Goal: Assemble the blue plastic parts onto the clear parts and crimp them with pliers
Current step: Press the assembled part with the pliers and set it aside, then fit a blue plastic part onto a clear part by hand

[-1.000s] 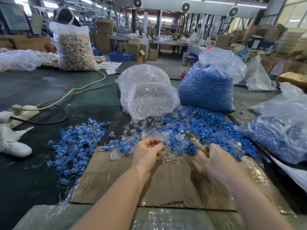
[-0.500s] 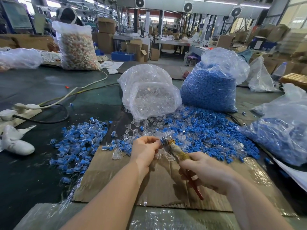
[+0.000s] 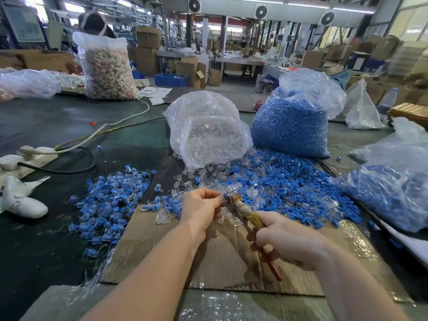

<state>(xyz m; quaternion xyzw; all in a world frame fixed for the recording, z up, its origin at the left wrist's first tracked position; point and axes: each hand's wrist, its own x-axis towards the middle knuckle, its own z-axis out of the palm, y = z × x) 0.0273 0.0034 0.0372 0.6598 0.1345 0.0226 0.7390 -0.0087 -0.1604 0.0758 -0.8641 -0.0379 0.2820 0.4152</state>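
- The left hand pinches a small blue part at its fingertips, fingers curled, just above the cardboard sheet.
- The right hand is wrapped round the handles of the pliers; the nose of the tool points toward 10 o'clock and meets the pinched part, while a red handle sticks out below the hand toward 5 o'clock.
- Loose blue parts and clear parts lie mixed on the worktop at 12 to 2 o'clock of the hands.
- A pile of assembled blue-and-clear pieces lies at 9 o'clock of the left hand, partly off the cardboard.
- Behind the loose heap stand a bag of clear parts at 12 o'clock and a bag of blue parts at 1 o'clock, side by side.
- Another bag with blue pieces lies at 3 o'clock.
- A white power strip with cables lies at the far left, at 9 o'clock.
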